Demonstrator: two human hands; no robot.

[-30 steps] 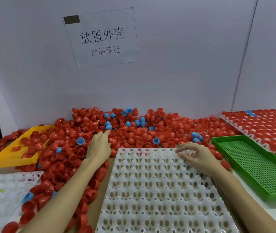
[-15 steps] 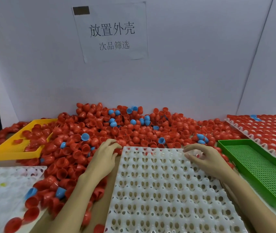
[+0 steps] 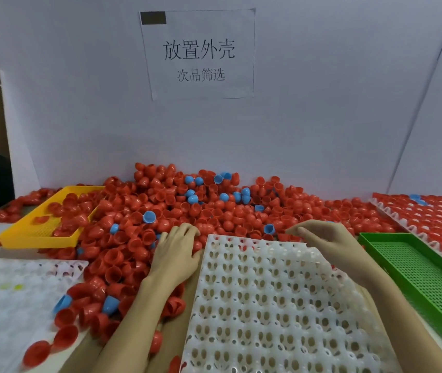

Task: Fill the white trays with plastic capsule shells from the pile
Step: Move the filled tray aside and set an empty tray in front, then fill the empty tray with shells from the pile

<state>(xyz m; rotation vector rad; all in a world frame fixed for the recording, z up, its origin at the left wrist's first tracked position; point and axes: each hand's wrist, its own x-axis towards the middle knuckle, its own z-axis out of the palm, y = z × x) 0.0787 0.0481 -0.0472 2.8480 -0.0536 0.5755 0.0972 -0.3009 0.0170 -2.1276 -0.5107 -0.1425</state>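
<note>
Left grip (image 3: 178,254) lay relaxed, fingers on red shells, nothing visibly held; right grip (image 3: 327,239) hovered loosely curled over the white tray (image 3: 273,305). Pile (image 3: 214,208) lay at 12 o'clock, nearer left.

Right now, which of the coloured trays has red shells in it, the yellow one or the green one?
The yellow tray on the left: red shells lie inside it. The green tray on the right shows only bare mesh.
</note>
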